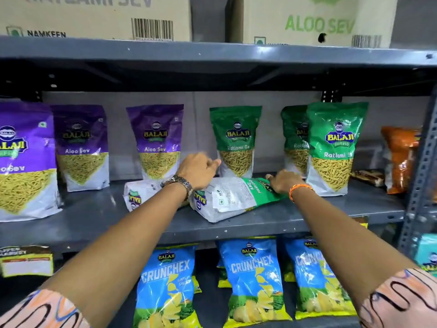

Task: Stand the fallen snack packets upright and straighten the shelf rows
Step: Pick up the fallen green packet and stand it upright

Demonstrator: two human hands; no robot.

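A green Ratlami Sev packet (234, 197) lies flat on the grey middle shelf (94, 216), back side up. My right hand (285, 182) grips its green top end. My left hand (197, 170) hovers over its other end with fingers curled, touching the upright green packet (235, 140) behind. A second fallen packet (139, 195) lies to the left, partly hidden by my left wrist. Purple Aloo Sev packets (81, 147) (156, 140) stand at the back left. Green packets (334, 147) stand at the right.
Cardboard cartons (94, 17) sit on the top shelf. Blue Crunchex chip bags (253, 280) hang in the row below. An orange packet (399, 159) and a small dark packet (367, 176) lie at the far right beside the perforated shelf upright (423, 176).
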